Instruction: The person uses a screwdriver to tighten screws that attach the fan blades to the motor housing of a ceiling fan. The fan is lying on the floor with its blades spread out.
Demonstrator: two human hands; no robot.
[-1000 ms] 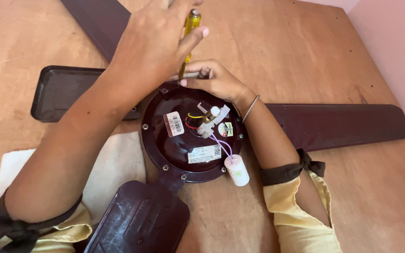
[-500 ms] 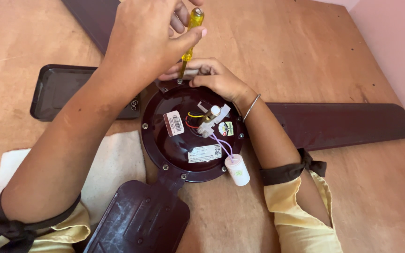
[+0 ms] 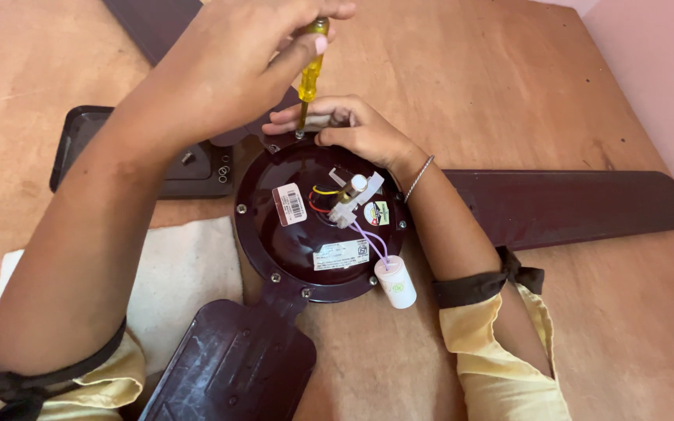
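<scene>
A yellow-handled screwdriver (image 3: 308,74) is gripped upright by the left hand (image 3: 247,58) over the round, dark maroon ceiling-fan motor housing (image 3: 317,222), which is steadied at its far rim by the curled right hand (image 3: 352,129).

The round metal fan motor housing (image 3: 313,226) is dark maroon, and so are the long fan blades (image 3: 563,204). The slim screwdriver (image 3: 310,74) has a clear yellow handle. The small cylinder capacitor (image 3: 395,282) is white with lilac wires. The wooden bench (image 3: 470,86) is orange-brown; the cloth (image 3: 177,281) is cream.
</scene>
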